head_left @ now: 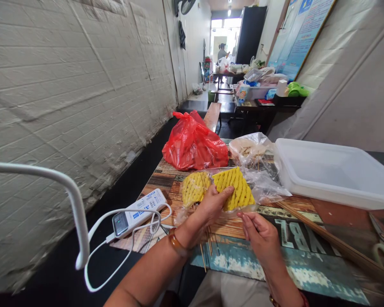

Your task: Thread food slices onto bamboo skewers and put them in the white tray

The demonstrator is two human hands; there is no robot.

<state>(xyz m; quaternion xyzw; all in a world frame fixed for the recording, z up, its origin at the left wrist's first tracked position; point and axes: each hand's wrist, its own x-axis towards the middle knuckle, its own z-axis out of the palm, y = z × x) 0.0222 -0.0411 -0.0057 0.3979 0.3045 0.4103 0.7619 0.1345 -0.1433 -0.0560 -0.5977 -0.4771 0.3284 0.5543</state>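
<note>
My left hand (213, 205) grips a flat yellow square slab (233, 185) with dark slanted ridges, thumb on top. At the slab's lower right edge, my right hand (259, 232) is closed in a pinch on a thin bamboo skewer, mostly hidden by the fingers. Left of the held slab, a similar yellow piece (194, 187) lies on clear plastic. Several bamboo skewers (208, 243) stick out toward me beneath my left wrist. A long bundle of skewers (326, 232) rests on the table to the right.
A red plastic bag (195, 143) and a clear bag with pale pieces (249, 149) stand behind. At right are a white plastic tub (326, 187) and scissors (382, 251). A white power bank (139, 213) with cable lies left. Farther back, a person (222, 53) is beside cluttered tables.
</note>
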